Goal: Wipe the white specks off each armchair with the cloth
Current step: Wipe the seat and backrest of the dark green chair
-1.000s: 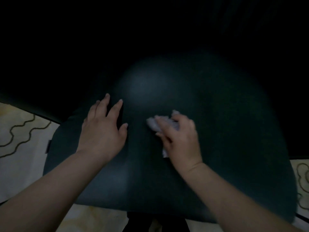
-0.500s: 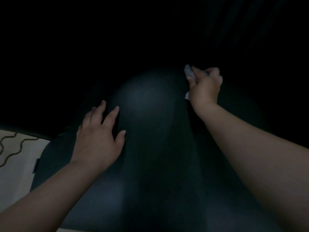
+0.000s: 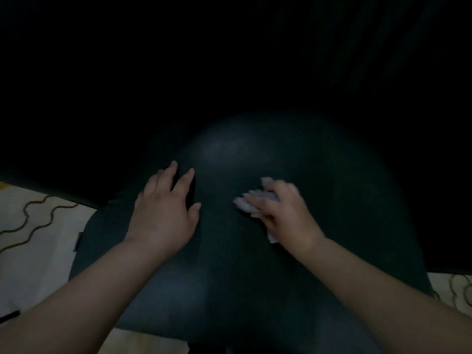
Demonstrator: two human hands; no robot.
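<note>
The cloth (image 3: 256, 200) is a small pale wad, soft and light by the look of it, bunched under the right hand (image 3: 283, 213) mid-seat on the dark armchair (image 3: 332, 200); fingers curl round it and press it to the cushion, w/ a corner poking out near the wrist. Left hand (image 3: 163, 213) lies flat on the seat just beside, fingers spread apart, holding nothing; prob. steadying. Cloth should be held bunched in the palm so it won't slip; seat looks smooth, padded; specks too dim to make out.
</note>
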